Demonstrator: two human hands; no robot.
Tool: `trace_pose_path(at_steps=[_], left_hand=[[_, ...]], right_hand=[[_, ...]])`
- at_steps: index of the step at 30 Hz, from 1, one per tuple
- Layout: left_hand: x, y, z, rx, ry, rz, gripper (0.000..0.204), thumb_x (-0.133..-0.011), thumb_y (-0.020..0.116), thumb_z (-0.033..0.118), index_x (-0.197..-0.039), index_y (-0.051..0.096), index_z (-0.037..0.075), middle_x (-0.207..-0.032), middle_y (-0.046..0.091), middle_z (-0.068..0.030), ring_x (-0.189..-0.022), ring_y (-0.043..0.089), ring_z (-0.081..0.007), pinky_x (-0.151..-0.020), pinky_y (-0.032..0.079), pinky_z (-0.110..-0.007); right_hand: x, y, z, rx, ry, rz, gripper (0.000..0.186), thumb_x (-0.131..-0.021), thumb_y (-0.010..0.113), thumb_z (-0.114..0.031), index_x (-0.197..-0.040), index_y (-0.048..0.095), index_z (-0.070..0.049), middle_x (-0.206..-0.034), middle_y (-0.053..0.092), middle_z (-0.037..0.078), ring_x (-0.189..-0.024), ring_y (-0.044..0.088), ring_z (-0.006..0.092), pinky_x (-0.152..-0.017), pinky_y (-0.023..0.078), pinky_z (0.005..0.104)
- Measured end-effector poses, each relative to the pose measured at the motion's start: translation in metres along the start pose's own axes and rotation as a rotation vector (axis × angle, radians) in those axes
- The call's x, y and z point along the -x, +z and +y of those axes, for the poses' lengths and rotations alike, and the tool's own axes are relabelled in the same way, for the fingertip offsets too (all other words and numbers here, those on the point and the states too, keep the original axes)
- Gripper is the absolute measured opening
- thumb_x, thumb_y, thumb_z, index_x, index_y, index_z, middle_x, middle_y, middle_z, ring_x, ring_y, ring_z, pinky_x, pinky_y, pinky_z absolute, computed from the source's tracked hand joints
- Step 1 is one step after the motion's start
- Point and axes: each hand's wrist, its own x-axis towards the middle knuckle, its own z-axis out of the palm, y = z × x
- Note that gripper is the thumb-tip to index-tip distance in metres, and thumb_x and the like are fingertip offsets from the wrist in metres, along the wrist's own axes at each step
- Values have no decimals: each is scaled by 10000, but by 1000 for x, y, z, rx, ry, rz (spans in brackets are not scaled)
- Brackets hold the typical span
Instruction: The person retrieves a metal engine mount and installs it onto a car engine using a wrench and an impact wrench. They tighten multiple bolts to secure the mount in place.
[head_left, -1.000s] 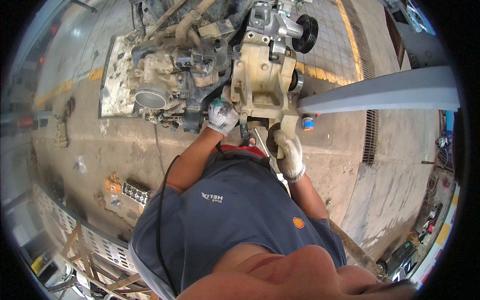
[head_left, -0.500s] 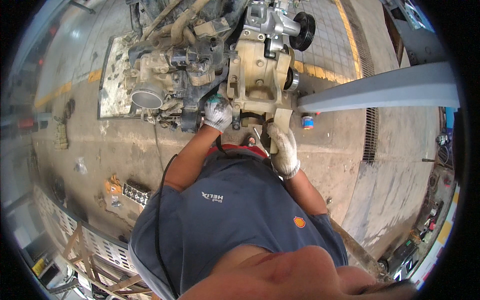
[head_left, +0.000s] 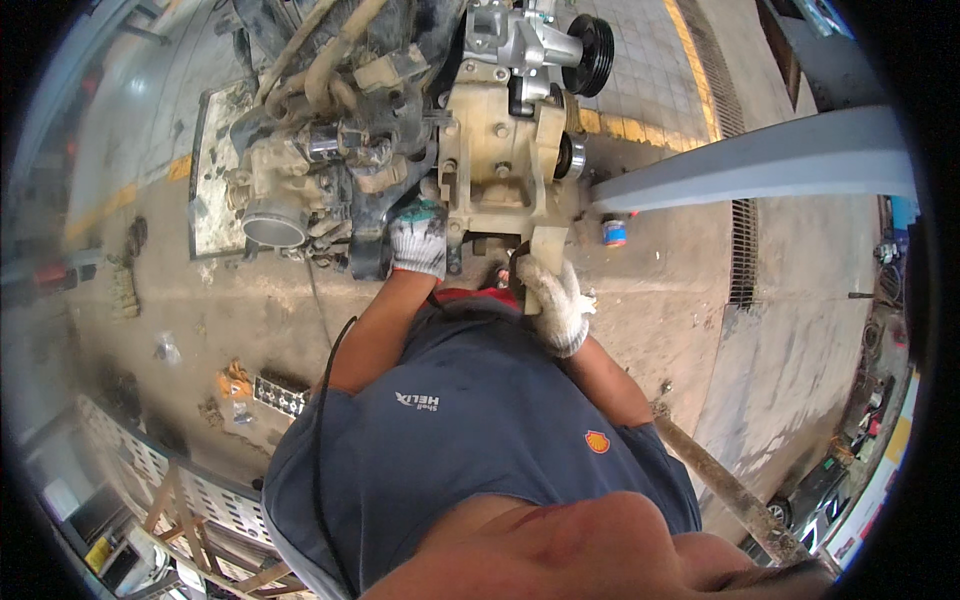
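Observation:
My left hand, in a white knit glove with green and dark stains, reaches into the gap between the engine's dark intake side and a tan metal bracket. Its fingertips are hidden there. My right hand, in a dirty whitish glove, is closed around the bracket's lower arm at its near right corner. Beside those fingers shows the edge of a dark curved part, mostly hidden. A round throttle body faces me at the engine's left. A silver pump with a black grooved pulley sits beyond the bracket.
A grey-blue steel beam slants in from the right. Below it are a blue and red can and a floor grate. A stained tray lies left of the engine. A cylinder head rests on the floor at lower left.
The engine has shifted slightly left in view. My right hand remains at the bracket's lower arm; the dark curved part, which arched across the bracket's underside, now shows only beside my right fingers.

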Motion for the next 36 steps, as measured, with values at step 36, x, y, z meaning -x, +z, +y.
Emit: trace_pose_path(at_steps=[36], left_hand=[[-16,-23,31,383,37,396,478,-918,661,195,-1345,622,-16,-1254,652,-222,-1123,595,-438,-968,479,-527]], right_hand=[[-6,9,-12,56,-6,26,414,-1038,666,-420,-1197,633,-39,-974,628,-2,-819,585,109,-709,498,275]])
